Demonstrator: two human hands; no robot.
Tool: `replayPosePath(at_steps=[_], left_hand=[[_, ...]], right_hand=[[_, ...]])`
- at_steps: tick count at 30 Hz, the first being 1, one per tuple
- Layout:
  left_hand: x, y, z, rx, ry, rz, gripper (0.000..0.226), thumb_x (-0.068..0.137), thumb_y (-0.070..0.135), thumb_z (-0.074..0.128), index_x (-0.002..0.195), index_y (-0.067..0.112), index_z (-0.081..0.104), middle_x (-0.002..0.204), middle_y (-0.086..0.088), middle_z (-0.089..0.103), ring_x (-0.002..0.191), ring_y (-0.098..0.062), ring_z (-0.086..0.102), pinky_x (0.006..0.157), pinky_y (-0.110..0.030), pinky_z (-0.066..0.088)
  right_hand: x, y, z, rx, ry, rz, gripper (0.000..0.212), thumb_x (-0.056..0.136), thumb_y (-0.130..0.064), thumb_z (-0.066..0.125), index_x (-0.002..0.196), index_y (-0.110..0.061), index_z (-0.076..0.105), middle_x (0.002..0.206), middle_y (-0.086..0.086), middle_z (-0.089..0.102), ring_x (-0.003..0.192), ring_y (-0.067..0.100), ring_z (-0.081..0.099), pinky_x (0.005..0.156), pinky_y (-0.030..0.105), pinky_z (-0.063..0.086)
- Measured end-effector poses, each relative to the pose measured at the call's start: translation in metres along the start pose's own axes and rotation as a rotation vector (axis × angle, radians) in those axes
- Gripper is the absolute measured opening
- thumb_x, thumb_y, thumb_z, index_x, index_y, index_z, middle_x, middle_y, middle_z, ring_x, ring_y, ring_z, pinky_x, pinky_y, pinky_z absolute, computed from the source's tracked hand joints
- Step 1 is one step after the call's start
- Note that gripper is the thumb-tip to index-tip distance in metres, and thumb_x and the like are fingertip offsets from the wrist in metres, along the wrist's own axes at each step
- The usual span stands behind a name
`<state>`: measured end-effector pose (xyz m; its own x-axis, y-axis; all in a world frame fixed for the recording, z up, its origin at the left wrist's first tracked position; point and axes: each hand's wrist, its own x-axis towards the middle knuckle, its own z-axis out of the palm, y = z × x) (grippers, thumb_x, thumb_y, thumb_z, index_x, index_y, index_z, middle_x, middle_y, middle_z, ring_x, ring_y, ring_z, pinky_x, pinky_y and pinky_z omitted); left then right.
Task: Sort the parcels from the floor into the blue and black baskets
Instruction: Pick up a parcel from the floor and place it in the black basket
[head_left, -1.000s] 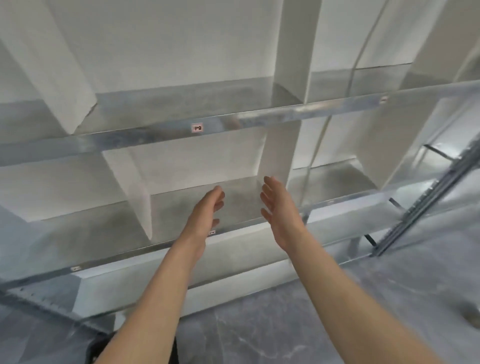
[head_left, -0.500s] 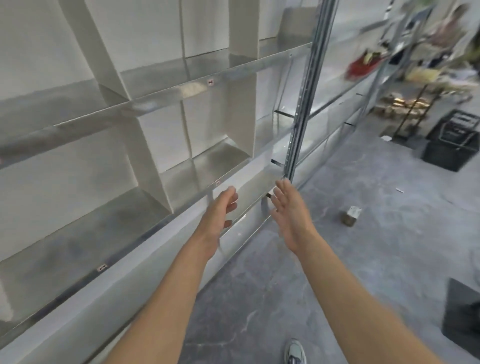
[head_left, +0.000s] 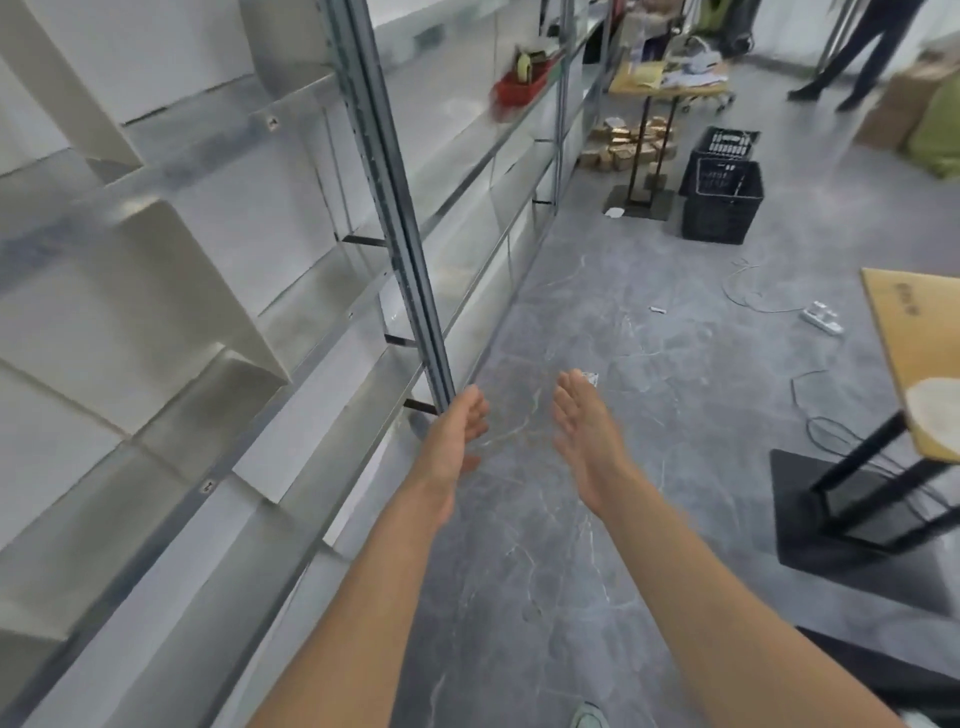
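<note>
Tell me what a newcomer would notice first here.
The left hand and right hand reach forward, open and empty, over the grey floor. Metal shelves run along the left side. Far ahead stand two black baskets, with a heap of brown parcels to their left.

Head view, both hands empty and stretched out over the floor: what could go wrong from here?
Loose cables and a power strip lie on the floor towards the black baskets; walking there could mean a trip. The table base juts out on the right, near the walking line. A small parcel is half hidden behind the right hand and might be missed; the left hand hangs close to the shelf post and could knock it.
</note>
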<state>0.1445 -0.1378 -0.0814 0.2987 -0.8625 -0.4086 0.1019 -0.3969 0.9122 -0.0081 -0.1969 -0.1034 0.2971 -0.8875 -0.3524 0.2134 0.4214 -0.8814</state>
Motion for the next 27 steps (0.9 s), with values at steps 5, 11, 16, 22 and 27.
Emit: replayPosePath(at_steps=[5,11,16,22,27], left_hand=[[0.065,0.004,0.055,0.051,-0.082,-0.061,0.056,0.105,0.055,0.042,0.149,0.022,0.051,0.147,0.007,0.058,0.127,-0.008,0.057,0.116,-0.048,0.04],[0.163,0.001,0.095,0.072,-0.146,-0.14,0.056,0.105,0.055,0.041,0.15,0.023,0.049,0.15,0.005,0.056,0.126,-0.01,0.058,0.113,-0.048,0.041],[0.267,0.005,0.115,0.062,-0.193,-0.219,0.058,0.106,0.054,0.038,0.154,0.021,0.045,0.155,0.003,0.051,0.135,-0.014,0.053,0.117,-0.049,0.037],[0.389,0.01,0.131,0.053,-0.215,-0.363,0.056,0.107,0.051,0.039,0.151,0.018,0.048,0.153,0.0,0.053,0.133,-0.016,0.055,0.104,-0.042,0.042],[0.473,0.02,0.146,0.067,-0.204,-0.448,0.048,0.106,0.051,0.042,0.14,0.019,0.056,0.144,-0.001,0.059,0.12,-0.014,0.06,0.086,-0.036,0.046]], right_hand=[[0.05,-0.023,-0.053,0.03,0.112,0.018,0.063,0.109,-0.052,0.043,0.164,-0.023,0.034,0.168,-0.004,0.035,0.154,0.014,0.035,0.125,0.039,0.028],[0.13,-0.032,-0.093,0.011,0.219,0.088,0.065,0.108,-0.055,0.042,0.164,-0.022,0.034,0.169,-0.004,0.034,0.154,0.015,0.034,0.128,0.045,0.024],[0.226,-0.035,-0.111,-0.025,0.288,0.158,0.065,0.108,-0.055,0.043,0.164,-0.023,0.033,0.17,-0.003,0.033,0.154,0.017,0.034,0.128,0.046,0.026],[0.338,-0.042,-0.127,-0.057,0.386,0.301,0.068,0.108,-0.057,0.044,0.165,-0.026,0.028,0.172,-0.002,0.028,0.157,0.018,0.03,0.129,0.049,0.023],[0.412,-0.05,-0.145,-0.043,0.457,0.37,0.069,0.108,-0.058,0.042,0.166,-0.024,0.025,0.172,-0.002,0.026,0.158,0.02,0.028,0.129,0.049,0.023]])
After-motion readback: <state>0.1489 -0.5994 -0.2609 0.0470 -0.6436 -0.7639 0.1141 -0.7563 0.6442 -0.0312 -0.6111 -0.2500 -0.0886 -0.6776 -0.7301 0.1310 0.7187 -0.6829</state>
